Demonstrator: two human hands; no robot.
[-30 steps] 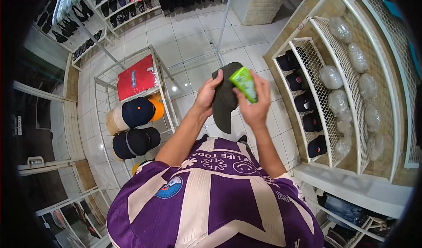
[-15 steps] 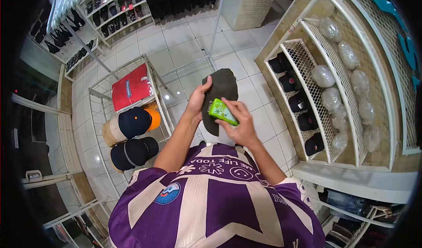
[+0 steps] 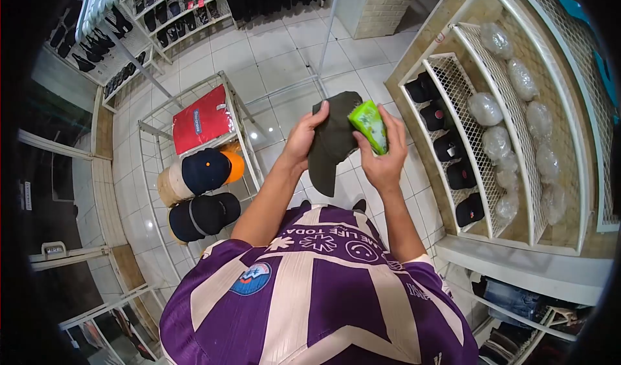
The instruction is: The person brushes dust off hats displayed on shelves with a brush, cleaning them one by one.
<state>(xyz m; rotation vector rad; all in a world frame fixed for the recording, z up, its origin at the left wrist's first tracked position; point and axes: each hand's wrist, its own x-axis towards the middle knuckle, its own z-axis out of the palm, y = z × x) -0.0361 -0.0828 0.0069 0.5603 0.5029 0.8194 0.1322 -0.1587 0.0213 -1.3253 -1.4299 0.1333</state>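
Note:
A dark olive cap (image 3: pixel 334 139) is held up in front of my chest, its brim pointing down toward me. My left hand (image 3: pixel 304 135) grips its left edge, thumb on top and the other fingers hidden behind the fabric. In my right hand (image 3: pixel 386 150) is a bright green brush (image 3: pixel 369 126) with short bristles, pinched between thumb and fingers. The brush sits at the right side of the cap's crown, its bristled end turned toward the cap.
To the left, a white wire rack (image 3: pixel 155 129) bears a red packaged garment (image 3: pixel 202 120), a navy and orange cap (image 3: pixel 206 171) and a black cap (image 3: pixel 204 216). On the right stands a mesh shelf (image 3: pixel 475 106) with black caps (image 3: pixel 447 146) and clear plastic bundles (image 3: pixel 497 144). White tiles (image 3: pixel 272 61) cover the floor.
My right hand has drawn the brush up and right, from over the brim to beside the crown. The cap has turned, showing more of its crown.

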